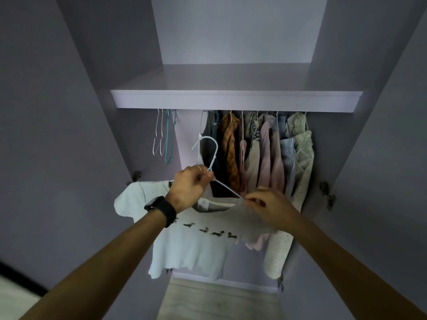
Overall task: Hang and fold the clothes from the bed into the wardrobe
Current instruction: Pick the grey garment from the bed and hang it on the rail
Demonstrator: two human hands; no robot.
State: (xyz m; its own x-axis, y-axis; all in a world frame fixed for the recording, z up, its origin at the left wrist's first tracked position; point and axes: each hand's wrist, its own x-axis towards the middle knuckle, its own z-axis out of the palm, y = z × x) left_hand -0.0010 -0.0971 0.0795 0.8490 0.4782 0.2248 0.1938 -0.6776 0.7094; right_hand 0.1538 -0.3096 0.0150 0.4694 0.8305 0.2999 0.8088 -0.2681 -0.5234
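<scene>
T-shirt (184, 245), white, sits half on hanger (213, 158), held in front of the open wardrobe (231, 99). My left hand (188, 188) grips the hanger neck. My right hand (270, 204) pinches the collar over 1 arm. Garments (265, 153) already hang inside, so I judge the task partway done. This 1 isn't hung yet, and the bed is out of view.

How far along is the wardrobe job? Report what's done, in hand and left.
Done: a row of garments already hangs under the shelf. In hand: the left hand grips a white hanger while the right hand pinches the white T-shirt onto its arm. Left: hooking that hanger up; any remaining clothes are out of view.
</scene>
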